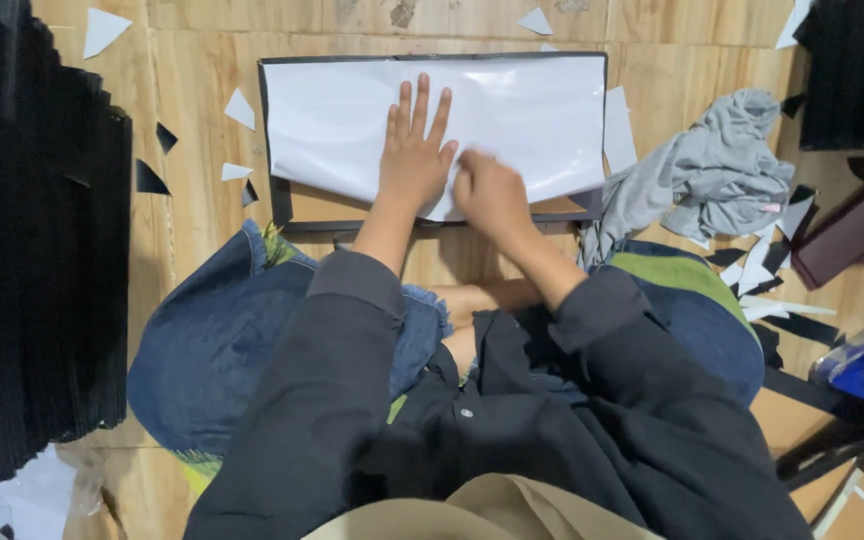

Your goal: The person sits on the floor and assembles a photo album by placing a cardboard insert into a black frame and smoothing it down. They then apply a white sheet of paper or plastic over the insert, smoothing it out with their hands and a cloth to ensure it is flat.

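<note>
Left hand (414,158) flat, fingers spread, pressing white sheet (512,115) on black board (277,195), mid wooden floor (202,90). Right hand (490,195) curled, grip closed at sheet's near edge; grey cloth (722,175) rightward.

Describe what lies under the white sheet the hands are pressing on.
Under the white sheet a black board shows as a dark border along the left, top and bottom edges. The left hand and right hand rest on top; the board's middle is covered.
</note>
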